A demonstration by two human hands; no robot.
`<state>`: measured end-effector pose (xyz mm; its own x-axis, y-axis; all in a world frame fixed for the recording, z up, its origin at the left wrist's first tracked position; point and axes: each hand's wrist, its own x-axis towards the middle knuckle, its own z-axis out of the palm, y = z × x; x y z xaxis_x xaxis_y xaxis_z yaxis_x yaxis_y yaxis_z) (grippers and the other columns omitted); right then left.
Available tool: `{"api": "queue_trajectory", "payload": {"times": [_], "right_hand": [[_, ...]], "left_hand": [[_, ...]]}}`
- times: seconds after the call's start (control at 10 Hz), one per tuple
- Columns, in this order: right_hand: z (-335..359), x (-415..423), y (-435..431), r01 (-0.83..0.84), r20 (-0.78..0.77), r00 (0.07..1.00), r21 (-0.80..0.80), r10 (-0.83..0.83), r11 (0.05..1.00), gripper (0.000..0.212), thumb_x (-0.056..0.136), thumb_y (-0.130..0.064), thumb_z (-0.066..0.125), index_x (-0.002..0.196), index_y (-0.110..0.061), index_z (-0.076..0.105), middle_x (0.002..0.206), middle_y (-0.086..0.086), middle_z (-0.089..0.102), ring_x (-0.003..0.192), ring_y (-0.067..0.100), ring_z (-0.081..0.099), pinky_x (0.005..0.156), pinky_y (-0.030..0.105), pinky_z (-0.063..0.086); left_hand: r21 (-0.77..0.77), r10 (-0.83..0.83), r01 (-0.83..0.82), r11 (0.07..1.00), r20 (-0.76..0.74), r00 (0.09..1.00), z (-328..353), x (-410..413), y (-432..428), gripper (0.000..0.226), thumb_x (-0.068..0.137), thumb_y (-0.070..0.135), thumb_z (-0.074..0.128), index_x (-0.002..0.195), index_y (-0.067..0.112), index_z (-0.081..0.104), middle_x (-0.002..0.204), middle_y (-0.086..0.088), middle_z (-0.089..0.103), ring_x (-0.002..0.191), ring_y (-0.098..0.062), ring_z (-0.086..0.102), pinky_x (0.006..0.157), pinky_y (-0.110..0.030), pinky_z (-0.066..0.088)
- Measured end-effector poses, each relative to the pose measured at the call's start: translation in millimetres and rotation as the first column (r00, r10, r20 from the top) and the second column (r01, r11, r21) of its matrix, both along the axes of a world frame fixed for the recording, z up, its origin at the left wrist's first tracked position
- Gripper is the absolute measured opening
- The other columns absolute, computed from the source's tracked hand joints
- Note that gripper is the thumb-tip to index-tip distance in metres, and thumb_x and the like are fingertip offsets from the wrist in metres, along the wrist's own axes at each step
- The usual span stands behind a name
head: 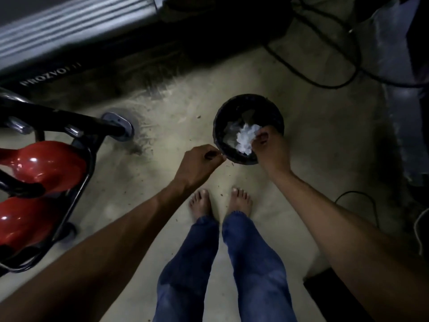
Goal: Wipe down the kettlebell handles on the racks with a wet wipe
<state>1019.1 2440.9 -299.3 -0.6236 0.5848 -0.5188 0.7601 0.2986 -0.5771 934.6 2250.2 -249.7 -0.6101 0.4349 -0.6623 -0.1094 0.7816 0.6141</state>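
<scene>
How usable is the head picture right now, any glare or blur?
Head view: dim overall, corners nearly black; glare spots on the red kettlebells; the wipe in the right hand is overexposed and soft; the machine at top left looks blurred and bent.

red kettlebells (44, 161), black rack (76, 182), black bin (222, 117), white wipe (246, 138), blue jeans (255, 259)

At six o'clock I see faded blue jeans (255, 263), hems frayed above bare feet (202, 203); arms are bare from left hand (199, 162) and right hand (269, 147) backward.
</scene>
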Motion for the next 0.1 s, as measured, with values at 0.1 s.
{"api": "queue_trajectory", "payload": {"times": [0.1], "right_hand": [[-14.3, -3.6, 11.4, -0.031, 0.059, 0.998, 0.029, 0.029, 0.999, 0.031, 0.094, -0.013, 0.065, 0.125, -0.009, 0.064, 0.122, 0.011, 0.072, 0.11, 0.03, 0.068, 0.082, 0.033, 0.051]], "left_hand": [[-0.017, -0.01, 0.01, 1.0, -0.009, 1.0, -8.7, -3.1, 3.6, 0.028, 0.097, 0.038, 0.07, 0.109, 0.015, 0.077, 0.106, -0.002, 0.077, 0.096, -0.014, 0.071, 0.081, -0.031, 0.056]]}}
